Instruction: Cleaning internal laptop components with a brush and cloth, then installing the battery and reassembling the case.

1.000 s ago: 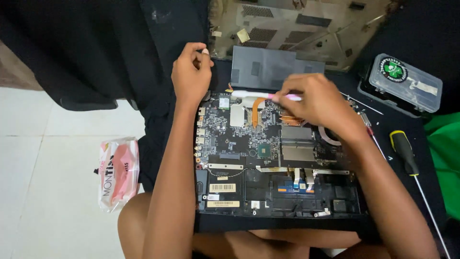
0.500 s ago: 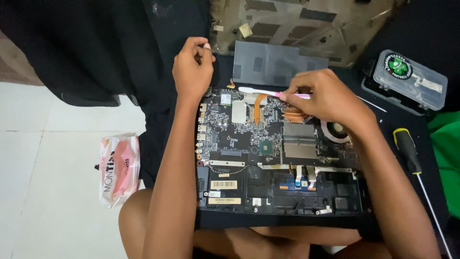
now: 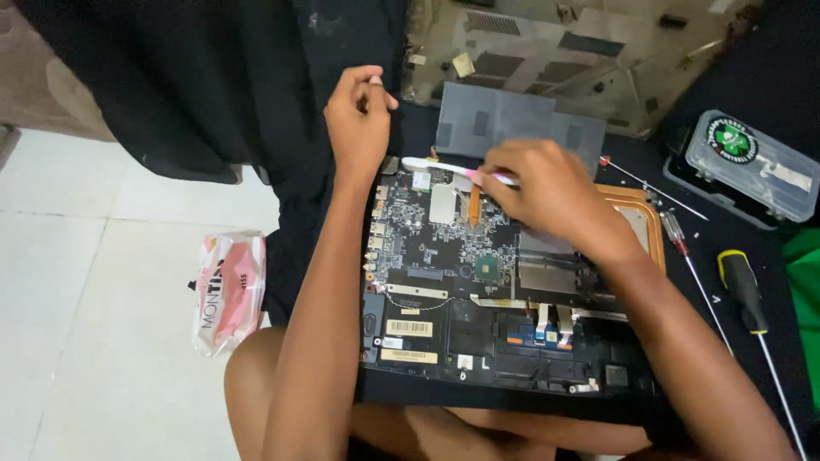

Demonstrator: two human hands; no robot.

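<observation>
White floor tiles and a black cloth frame an opened laptop [image 3: 504, 316] being brushed clean.

Head view: since a second ago the right hand [image 3: 547, 192] has drawn its white-and-pink toothbrush [image 3: 444, 167] along the board's top edge, so the brushing carries on; its fingers are clamped on the handle. The left hand [image 3: 359, 119] stays at the upper-left corner, fingers curled together on something small I cannot make out. Bare circuit board, copper heat pipe and stickers show; two screwdrivers [image 3: 743, 294] and a clear parts box [image 3: 752, 166] lie right.
</observation>
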